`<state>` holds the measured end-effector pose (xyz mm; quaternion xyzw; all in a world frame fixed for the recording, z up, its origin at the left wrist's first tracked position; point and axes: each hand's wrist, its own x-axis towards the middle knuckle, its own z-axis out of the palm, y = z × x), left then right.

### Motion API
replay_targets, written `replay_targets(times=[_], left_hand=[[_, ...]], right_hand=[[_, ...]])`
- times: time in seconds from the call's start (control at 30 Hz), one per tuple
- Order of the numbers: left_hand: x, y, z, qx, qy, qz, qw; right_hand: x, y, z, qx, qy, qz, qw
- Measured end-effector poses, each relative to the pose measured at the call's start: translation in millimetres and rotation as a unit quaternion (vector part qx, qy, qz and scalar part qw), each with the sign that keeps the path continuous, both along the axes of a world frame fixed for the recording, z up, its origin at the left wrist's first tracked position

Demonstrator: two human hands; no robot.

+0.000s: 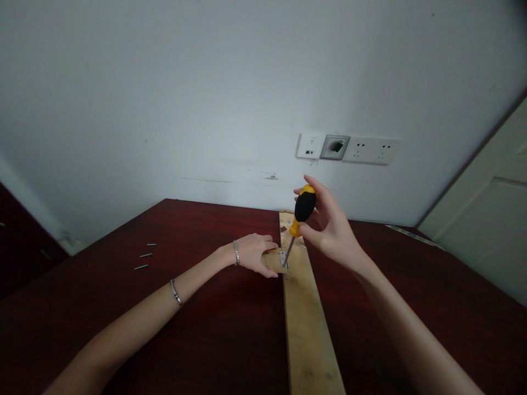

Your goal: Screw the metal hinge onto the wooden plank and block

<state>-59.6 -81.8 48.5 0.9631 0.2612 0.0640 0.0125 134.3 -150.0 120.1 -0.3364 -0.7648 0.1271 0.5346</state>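
My right hand (329, 225) is closed around the black-and-yellow handle of a screwdriver (302, 211), held nearly upright. Its tip rests on a small metal hinge (284, 259) at the left edge of a long pale wooden plank (307, 318). My left hand (255, 253) lies curled over a small wooden block (274, 260) that butts against the plank beside the hinge, pressing it down on the dark red table (206, 318).
Three loose screws (144, 255) lie on the table at the left. A white wall stands behind, with a row of sockets (348, 148). A pale door (486, 230) is at the right.
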Motion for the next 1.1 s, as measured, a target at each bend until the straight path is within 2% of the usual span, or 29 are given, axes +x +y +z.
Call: replay_targets(times=[0.07,0.23,0.47,0.67,0.73,0.87,0.93,1.1], left_hand=[[0.8,-2.0,1.4,0.001,0.002,0.005,1.0],[2.8,-6.1,3.2,-0.005,0.008,0.004,1.0],[-1.4,1.1,0.3,-0.009,-0.013,-0.002,1.0],[-3.0,2.9,-1.8,-0.004,-0.01,0.006,1.0],[-2.9,3.2,-2.0,-0.005,-0.008,0.004,1.0],[-4.1,6.1,-2.3,-0.002,-0.013,-0.008,1.0],[-5.2,7.5,-2.5,0.003,-0.014,-0.003,1.0],[-6.5,6.9,-2.0,0.004,-0.006,0.011,1.0]], right_hand=[[-2.6,0.8,-0.8,0.019,0.018,-0.007,1.0],[-2.3,4.1,1.8,0.075,-0.003,-0.104,0.992],[2.2,3.2,0.3,0.049,0.013,-0.027,0.998],[-2.1,-1.4,5.5,0.096,-0.075,-0.144,0.982],[-2.5,-1.6,4.4,0.088,-0.075,-0.13,0.985],[-1.9,-1.2,-1.7,0.063,-0.041,-0.049,0.996],[-2.0,-1.6,-2.9,0.059,-0.036,-0.036,0.997],[-2.6,-1.8,1.1,0.098,-0.043,-0.113,0.988]])
